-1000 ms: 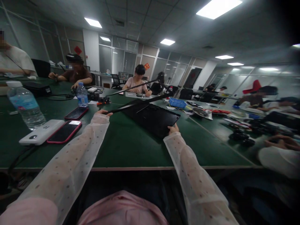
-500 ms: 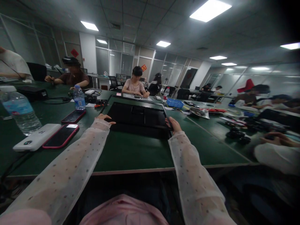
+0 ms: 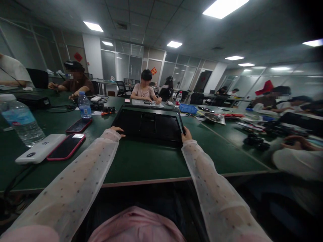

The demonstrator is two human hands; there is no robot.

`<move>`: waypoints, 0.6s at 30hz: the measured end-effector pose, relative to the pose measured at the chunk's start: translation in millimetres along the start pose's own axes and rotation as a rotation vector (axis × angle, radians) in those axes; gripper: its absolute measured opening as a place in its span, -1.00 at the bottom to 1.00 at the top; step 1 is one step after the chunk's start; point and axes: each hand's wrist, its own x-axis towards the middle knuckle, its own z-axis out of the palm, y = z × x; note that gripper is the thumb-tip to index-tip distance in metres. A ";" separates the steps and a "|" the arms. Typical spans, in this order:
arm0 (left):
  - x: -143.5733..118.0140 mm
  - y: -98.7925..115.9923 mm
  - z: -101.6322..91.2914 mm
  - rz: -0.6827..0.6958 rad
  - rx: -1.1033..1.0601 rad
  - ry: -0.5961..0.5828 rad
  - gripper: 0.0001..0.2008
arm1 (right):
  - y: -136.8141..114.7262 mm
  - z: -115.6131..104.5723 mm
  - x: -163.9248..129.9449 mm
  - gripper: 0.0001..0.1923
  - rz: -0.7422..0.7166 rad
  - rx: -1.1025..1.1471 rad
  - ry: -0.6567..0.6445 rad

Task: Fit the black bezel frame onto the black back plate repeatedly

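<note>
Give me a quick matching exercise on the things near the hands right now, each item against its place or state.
Things:
1. black panel
2. red-edged phone
3. white power bank
4. blue tray

Places or states:
A. far side of the green table, beyond the panel's right corner
B. gripped at its right edge by the right hand, the left hand at its left corner
C. flat on the table, screen up, right of the white power bank
D. nearest the table's left front edge

Pairs: 1-B, 2-C, 3-D, 4-A
</note>
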 end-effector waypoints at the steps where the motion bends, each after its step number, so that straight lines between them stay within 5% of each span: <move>1: -0.6 -0.6 -1.3 0.009 -0.008 -0.019 -0.76 | 1.8 0.8 -0.5 -0.39 -0.003 -0.007 0.000; 8: -3.1 -4.4 -5.4 0.083 -0.041 -0.114 -0.75 | 10.2 1.2 -1.0 -0.42 0.060 -0.001 0.001; 18: 2.5 12.9 0.5 0.000 -0.079 -0.017 -0.81 | 5.4 -6.7 -11.8 -0.35 0.109 -0.145 -0.055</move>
